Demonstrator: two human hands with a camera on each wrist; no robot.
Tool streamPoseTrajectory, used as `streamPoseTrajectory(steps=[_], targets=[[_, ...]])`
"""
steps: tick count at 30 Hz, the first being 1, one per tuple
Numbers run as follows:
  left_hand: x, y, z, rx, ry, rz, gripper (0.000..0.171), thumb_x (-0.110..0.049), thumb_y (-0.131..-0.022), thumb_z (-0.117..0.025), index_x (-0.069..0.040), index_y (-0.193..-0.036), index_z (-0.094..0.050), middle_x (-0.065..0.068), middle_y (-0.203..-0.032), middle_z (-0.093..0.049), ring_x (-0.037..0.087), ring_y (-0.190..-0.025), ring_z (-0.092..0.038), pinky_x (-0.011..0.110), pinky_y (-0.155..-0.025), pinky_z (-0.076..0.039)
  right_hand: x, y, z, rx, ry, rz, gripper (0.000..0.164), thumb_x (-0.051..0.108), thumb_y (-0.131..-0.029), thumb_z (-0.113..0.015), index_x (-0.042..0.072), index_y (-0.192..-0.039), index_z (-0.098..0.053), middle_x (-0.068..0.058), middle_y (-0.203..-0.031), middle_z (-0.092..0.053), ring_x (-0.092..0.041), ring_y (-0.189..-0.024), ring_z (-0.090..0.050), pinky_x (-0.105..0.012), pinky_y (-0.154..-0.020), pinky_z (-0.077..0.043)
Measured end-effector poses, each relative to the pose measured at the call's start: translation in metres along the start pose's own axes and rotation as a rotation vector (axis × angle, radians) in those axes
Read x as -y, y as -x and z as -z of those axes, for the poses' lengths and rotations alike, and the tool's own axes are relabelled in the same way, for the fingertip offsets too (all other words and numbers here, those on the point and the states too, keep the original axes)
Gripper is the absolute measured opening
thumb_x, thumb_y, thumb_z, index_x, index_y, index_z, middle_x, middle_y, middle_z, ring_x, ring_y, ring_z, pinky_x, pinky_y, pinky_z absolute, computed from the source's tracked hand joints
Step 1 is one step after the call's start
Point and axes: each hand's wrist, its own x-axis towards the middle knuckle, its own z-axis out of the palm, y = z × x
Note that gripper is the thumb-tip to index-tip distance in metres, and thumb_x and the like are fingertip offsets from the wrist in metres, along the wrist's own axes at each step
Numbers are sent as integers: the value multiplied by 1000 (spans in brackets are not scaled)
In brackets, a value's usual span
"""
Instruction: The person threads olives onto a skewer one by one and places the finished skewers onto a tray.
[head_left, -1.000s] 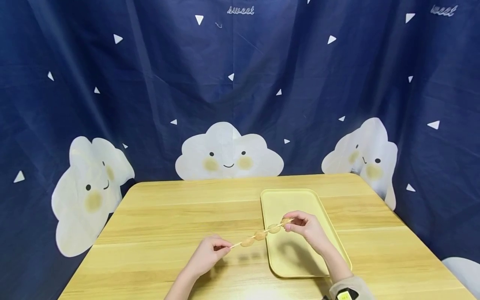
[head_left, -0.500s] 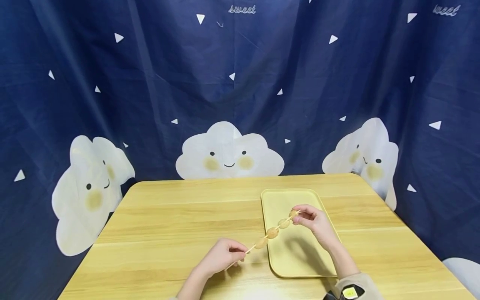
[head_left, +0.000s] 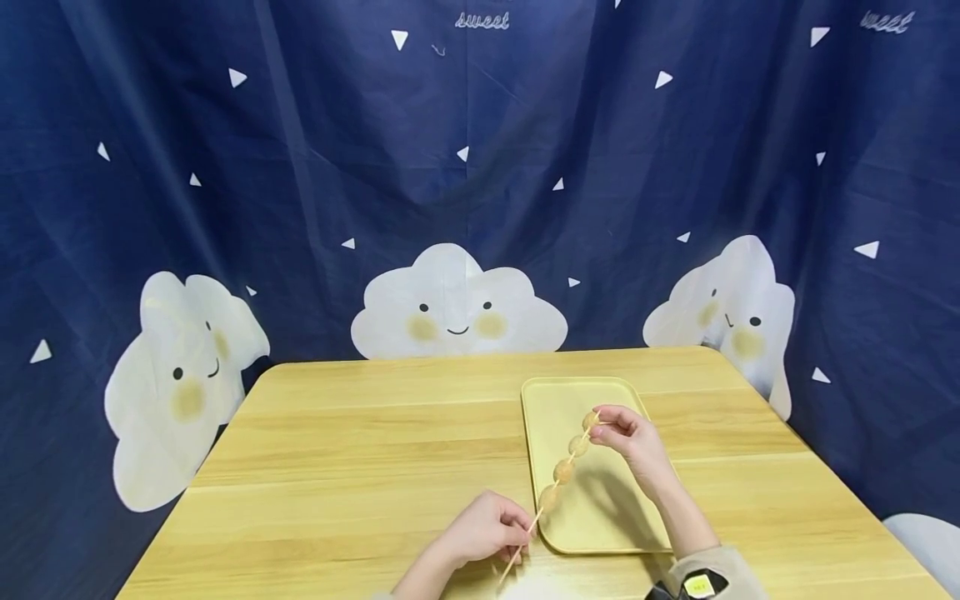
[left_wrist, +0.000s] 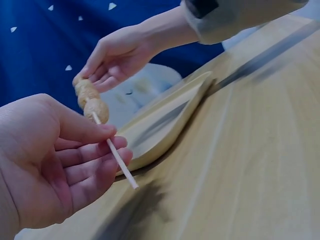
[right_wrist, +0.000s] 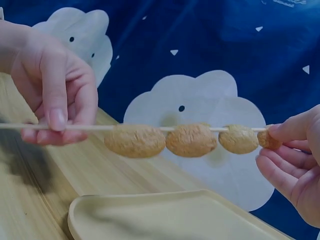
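A food skewer [head_left: 564, 472] of several oval, wrinkled light-brown pieces on a pale wooden stick is held up by both hands. My left hand [head_left: 491, 527] pinches the bare stick between thumb and fingers, and the stick's end [left_wrist: 131, 181] juts out past them. At the far end, my right hand [head_left: 636, 442] pinches the last brown piece [right_wrist: 268, 140] and the tip, partly hiding them. In the head view the skewer slants up to the right, over the left side of a yellow rectangular tray [head_left: 558, 400].
The tray lies on a light wooden table [head_left: 360, 450], right of the middle. A dark blue curtain [head_left: 315, 167] with white clouds and triangles hangs behind the table. On the right wrist sits a dark device [head_left: 697, 585] with a yellow face.
My left hand has moved right and nearer the front edge with its end of the skewer. The right hand has shifted slightly right and up. The skewer now slants more steeply.
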Motion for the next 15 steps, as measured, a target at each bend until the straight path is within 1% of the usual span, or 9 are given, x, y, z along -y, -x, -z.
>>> streamPoseTrajectory(steps=[4, 9, 15], targets=[[2, -4, -8, -11, 11, 1, 6, 9, -78, -60, 13, -79, -64, 23, -65, -63, 8, -48, -55, 16, -45, -44, 1, 2, 1, -35, 25, -26, 36, -8, -83, -60, -23, -112, -45, 1, -84, -63, -8, -76, -61, -23, -72, -52], [2, -7, -14, -36, 32, 0, 6, 10, -78, -61, 12, -79, -66, 23, -65, -63, 8, -48, -55, 15, -44, -43, 1, 5, 5, -73, 45, -69, 35, -7, -83, -60, -22, -112, -46, -1, -86, -61, -8, -77, -60, -25, -72, -52], [0, -13, -18, -80, 19, 0, 6, 9, -78, -62, 10, -80, -67, 18, -64, -64, 11, -49, -57, 18, -45, -46, -3, 17, 20, -93, 86, -62, 36, -5, -87, -58, -22, -115, -45, -1, -92, -64, -9, -81, -62, -24, -70, -52]])
